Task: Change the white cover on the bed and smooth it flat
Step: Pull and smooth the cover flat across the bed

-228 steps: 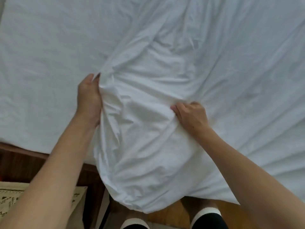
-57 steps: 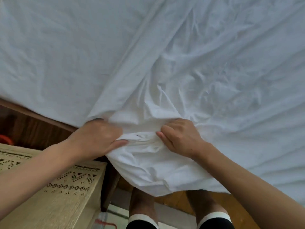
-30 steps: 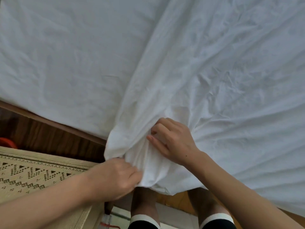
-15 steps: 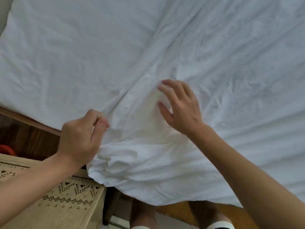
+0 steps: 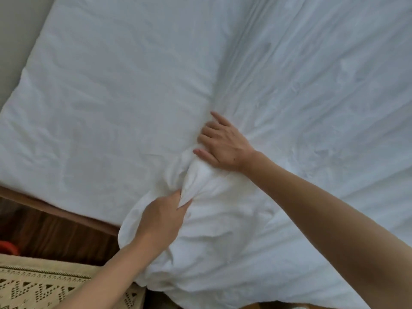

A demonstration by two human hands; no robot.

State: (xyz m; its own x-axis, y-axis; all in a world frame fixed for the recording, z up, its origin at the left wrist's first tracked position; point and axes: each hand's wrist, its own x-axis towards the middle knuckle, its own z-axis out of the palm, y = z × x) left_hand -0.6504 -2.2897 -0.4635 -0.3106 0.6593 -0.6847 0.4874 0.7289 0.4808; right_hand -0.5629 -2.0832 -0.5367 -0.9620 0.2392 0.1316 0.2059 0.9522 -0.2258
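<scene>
Left grip (image 5: pixel 165 217) pinched a fold of white cover (image 5: pixel 312 97); right grip (image 5: pixel 223 143) pressed open. We judged corner bunched, smoothing unfinished

A beige woven cloth (image 5: pixel 40 286) with a dark triangle pattern lies at the near left, a small red-orange object (image 5: pixel 7 246) just beyond it against dark wood panelling (image 5: pixel 58 233); grey wall (image 5: pixel 20 25) at far left

Head view, steeply down, close over bed (image 5: pixel 116 90)
</scene>
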